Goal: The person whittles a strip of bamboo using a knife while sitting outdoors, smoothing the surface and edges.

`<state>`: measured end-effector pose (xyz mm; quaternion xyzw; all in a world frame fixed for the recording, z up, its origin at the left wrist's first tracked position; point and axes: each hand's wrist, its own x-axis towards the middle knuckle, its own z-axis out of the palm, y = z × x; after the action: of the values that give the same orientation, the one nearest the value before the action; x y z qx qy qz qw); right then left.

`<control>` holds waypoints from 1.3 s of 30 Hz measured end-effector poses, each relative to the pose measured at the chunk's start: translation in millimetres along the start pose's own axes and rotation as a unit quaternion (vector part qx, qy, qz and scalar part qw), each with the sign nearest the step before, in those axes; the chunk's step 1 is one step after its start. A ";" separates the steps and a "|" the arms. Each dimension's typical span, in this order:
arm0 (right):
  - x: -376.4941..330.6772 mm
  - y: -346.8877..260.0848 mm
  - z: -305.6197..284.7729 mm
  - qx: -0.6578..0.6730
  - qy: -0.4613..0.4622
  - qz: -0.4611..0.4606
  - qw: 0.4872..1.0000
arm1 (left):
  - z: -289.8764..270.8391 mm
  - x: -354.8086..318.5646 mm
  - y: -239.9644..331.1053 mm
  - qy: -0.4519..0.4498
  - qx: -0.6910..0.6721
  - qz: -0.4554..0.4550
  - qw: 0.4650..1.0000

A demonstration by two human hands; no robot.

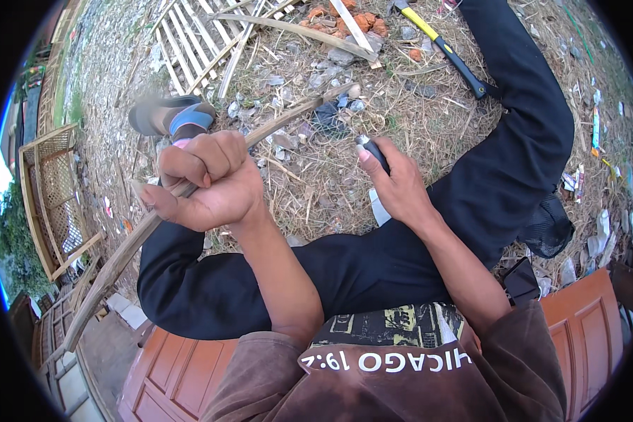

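Note:
My left hand (209,179) is closed around a long, rough wooden stick (112,264). The stick slants from the lower left up across my lap, with its far tip over the littered ground. To the right, my right hand (399,184) grips a short tool with a black handle (378,155). A metal collar shows at the handle's upper end; I cannot make out any blade beyond it. The tool is apart from the stick. A hammer (443,49) with a yellow and black handle lies on the ground beyond my right hand, beside my right leg.
Wooden slats (197,42) and broken orange bricks (362,24) lie at the far side. My bent legs in black trousers (373,271) frame the straw-strewn ground. A lattice wooden frame (53,197) stands at the left. Reddish-brown panelled wood (587,337) is beneath me.

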<state>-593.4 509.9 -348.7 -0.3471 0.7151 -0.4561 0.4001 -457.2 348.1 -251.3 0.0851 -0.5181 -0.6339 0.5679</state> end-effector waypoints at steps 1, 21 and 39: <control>0.0 0.4 0.4 -0.002 0.008 -0.010 1.000 | -0.5 -1.4 -4.1 -0.004 0.009 -0.001 1.000; 5.6 -1.5 -5.1 -0.035 -0.002 0.038 0.999 | -6.9 -4.9 -14.8 -0.051 -0.056 -0.012 0.997; 25.2 -15.7 4.2 -0.024 0.009 -0.048 0.999 | -12.5 -2.2 -18.6 0.040 0.002 -0.016 0.999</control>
<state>-598.6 481.3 -341.7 -0.3861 0.7125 -0.4603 0.3625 -459.5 339.5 -272.0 0.1201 -0.4952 -0.6380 0.5774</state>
